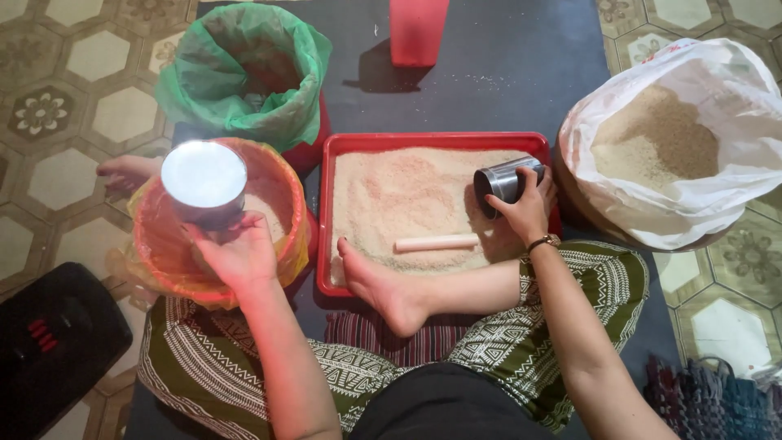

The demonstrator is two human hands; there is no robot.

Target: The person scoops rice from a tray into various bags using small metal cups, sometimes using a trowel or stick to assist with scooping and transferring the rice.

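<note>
- While the person sits cross-legged on the floor in patterned green-and-white trousers (570, 301), one bare foot (379, 285) rests its toes on the near rim of the red tray (432, 140).
- Left hand (236, 253): fingers curled around the base of a round metal tin (204, 181), held upright over the orange-lined bucket (281, 204) at near left; the tin's flat pale top faces the camera, and what it holds cannot be told.
- Right hand (525, 208): wrapped around a smaller shiny metal cup (503, 181), tipped on its side with its long axis running left to right and its dark mouth pointing left, just above the grain at the tray's right end. A wristband sits on that wrist.
- Pale, fine, sandy grain fills the tray; a smooth cream-coloured stick (436, 243) lies on it, long axis left to right, just left of the right hand and nearer to it than to the left.
- At right, a white plastic sack (692, 195) lies open on a mound of browner grain, near the right hand.
- Farther left, a green-lined bucket (244, 81); farthest, a red plastic container (417, 31) on the dark mat (505, 73).
</note>
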